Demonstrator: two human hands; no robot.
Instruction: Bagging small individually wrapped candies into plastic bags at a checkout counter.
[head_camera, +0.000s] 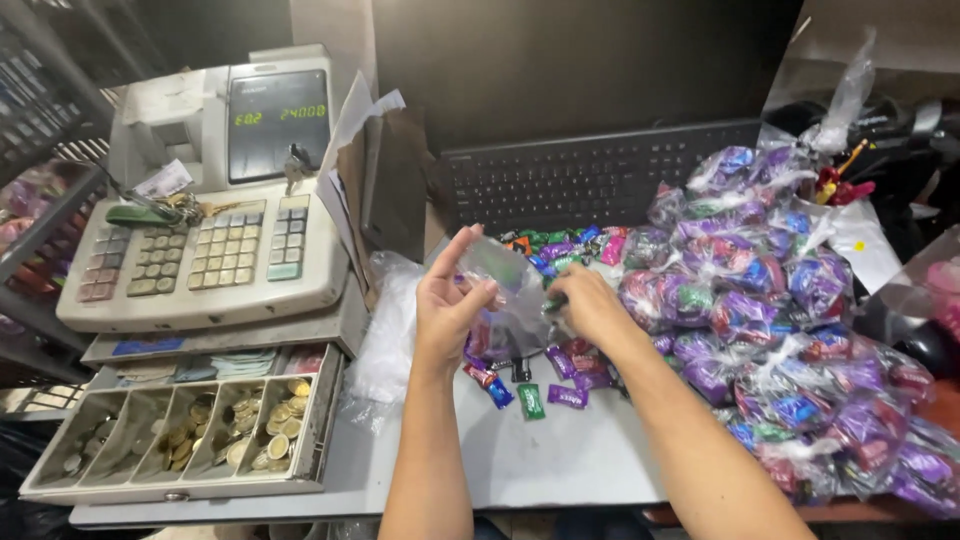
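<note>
— Head view first: what took up the most room?
— A grey counter (590, 455), with a beige cash register (205, 240) at ten o'clock and its open coin drawer (190, 430) at eight. A black keyboard (590, 175) lay at twelve o'clock, and a heap of filled candy bags (790, 330) spread from two to four o'clock.
— And the hands?
— They met near the centre over a small clear plastic bag (510, 300). The left hand (450, 305) pinched the bag's edge, thumb and fingers narrowed on it, index finger raised. The right hand (590, 305) sat just beside it at three o'clock, fingers curled at the bag's mouth; whether it gripped anything I couldn't tell.
— Anything smaller?
— Loose wrapped candies (545, 385) in purple, green and blue lay scattered on the counter directly below the bag, at six o'clock.
</note>
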